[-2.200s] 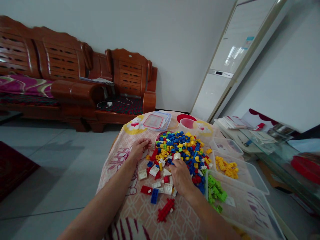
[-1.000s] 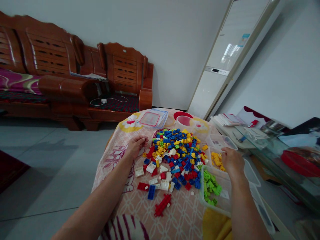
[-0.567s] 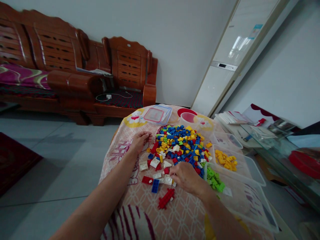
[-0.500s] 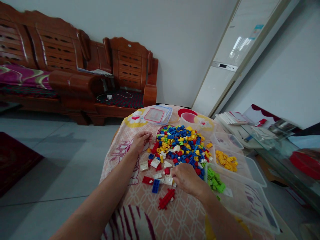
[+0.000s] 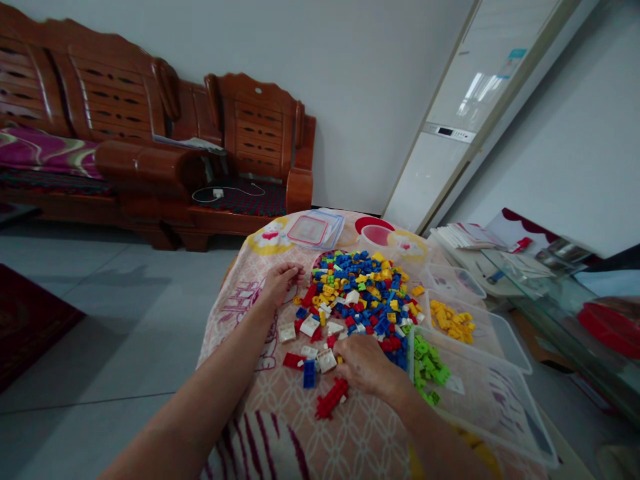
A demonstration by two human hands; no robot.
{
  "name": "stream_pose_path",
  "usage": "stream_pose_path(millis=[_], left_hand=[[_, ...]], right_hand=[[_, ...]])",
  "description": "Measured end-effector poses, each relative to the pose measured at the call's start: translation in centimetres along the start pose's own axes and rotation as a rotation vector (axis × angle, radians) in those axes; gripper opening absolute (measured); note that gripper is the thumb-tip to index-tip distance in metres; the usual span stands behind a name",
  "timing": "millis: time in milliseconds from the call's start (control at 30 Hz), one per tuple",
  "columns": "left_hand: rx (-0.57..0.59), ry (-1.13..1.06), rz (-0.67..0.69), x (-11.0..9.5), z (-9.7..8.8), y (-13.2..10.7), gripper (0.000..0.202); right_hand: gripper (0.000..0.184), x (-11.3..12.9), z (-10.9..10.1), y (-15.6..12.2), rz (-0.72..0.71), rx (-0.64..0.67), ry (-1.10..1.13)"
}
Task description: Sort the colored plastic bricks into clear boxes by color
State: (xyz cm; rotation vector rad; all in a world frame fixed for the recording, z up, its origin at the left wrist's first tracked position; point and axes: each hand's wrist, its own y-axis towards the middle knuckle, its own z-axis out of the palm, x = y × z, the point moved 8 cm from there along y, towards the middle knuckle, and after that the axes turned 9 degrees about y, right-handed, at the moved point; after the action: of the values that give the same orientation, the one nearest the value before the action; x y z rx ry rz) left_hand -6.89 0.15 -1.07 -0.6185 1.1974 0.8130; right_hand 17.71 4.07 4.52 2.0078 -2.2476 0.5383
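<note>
My right hand (image 5: 367, 363) is at the near edge of a heap of toy building bricks (image 5: 357, 287), its fingers bent together. A small yellow brick (image 5: 340, 360) shows between thumb and forefinger. Touching or very near the fingertips is a white brick (image 5: 327, 361); left of that lie a blue brick (image 5: 309, 375) and a flat red brick (image 5: 293, 361). Closer to me is a joined red brick piece (image 5: 332, 399). On the cloth left of the heap rests my left hand (image 5: 280, 283), fingers curled in; whatever they might hold is hidden.
To the right stand clear plastic boxes, one with yellow bricks (image 5: 453, 322), another with green bricks (image 5: 430, 367). Stacked lids (image 5: 315, 230) and a round tub (image 5: 377, 235) are at the table's far side. Beyond on the right is a glass shelf (image 5: 560, 300).
My right hand has shifted slightly left and down, and the white and blue bricks beside it have slid a little left. My left hand has stayed in place.
</note>
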Motion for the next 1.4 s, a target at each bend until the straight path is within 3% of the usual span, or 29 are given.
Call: stream_pose_path(millis=[133, 300, 500, 600, 667, 733, 833, 933, 1033, 1133, 1200, 1300, 1400], left_hand=[[0.009, -0.003, -0.004, 0.3, -0.1, 0.2, 0.023], [0.011, -0.001, -0.013, 0.4, -0.1, 0.3, 0.022], [0.009, -0.003, -0.005, 0.3, 0.0, 0.2, 0.022], [0.004, -0.003, -0.008, 0.2, 0.0, 0.2, 0.022], [0.004, 0.002, -0.011, 0.2, 0.0, 0.2, 0.022], [0.004, 0.006, -0.011, 0.2, 0.0, 0.2, 0.022], [-0.001, 0.012, -0.011, 0.3, -0.1, 0.2, 0.022], [-0.004, 0.010, -0.010, 0.3, -0.1, 0.2, 0.022], [-0.003, 0.002, -0.004, 0.3, -0.1, 0.2, 0.022], [-0.005, -0.007, -0.002, 0.3, -0.1, 0.2, 0.023], [-0.006, -0.010, -0.006, 0.3, -0.1, 0.2, 0.023], [-0.005, -0.008, -0.010, 0.4, -0.2, 0.3, 0.023], [-0.005, -0.008, -0.007, 0.4, -0.2, 0.3, 0.023]], right_hand=[[0.010, -1.5, -3.6, -0.9, 0.034, -0.120, 0.083], [0.019, -8.0, -8.7, -3.0, 0.279, -0.335, 0.003], [0.019, -16.5, -11.5, -7.4, 0.649, -0.431, -0.285], [0.022, -18.5, -12.6, -9.4, 0.792, -0.498, -0.324], [0.026, -18.1, -13.0, -9.6, 0.816, -0.560, -0.309], [0.029, -16.1, -12.8, -8.3, 0.733, -0.601, -0.257], [0.028, -10.1, -10.8, -4.3, 0.392, -0.596, -0.120], [0.032, -3.6, -7.3, -0.5, 0.030, -0.529, 0.033], [0.041, 0.2, -3.4, 2.0, -0.142, -0.436, 0.074], [0.048, 1.3, -0.7, 3.1, -0.193, -0.376, 0.059], [0.044, 1.1, 0.0, 3.3, -0.193, -0.360, 0.033], [0.022, -0.1, -0.3, 3.1, -0.087, -0.359, 0.017], [0.021, -1.0, -1.2, 2.7, -0.010, -0.383, 0.055]])
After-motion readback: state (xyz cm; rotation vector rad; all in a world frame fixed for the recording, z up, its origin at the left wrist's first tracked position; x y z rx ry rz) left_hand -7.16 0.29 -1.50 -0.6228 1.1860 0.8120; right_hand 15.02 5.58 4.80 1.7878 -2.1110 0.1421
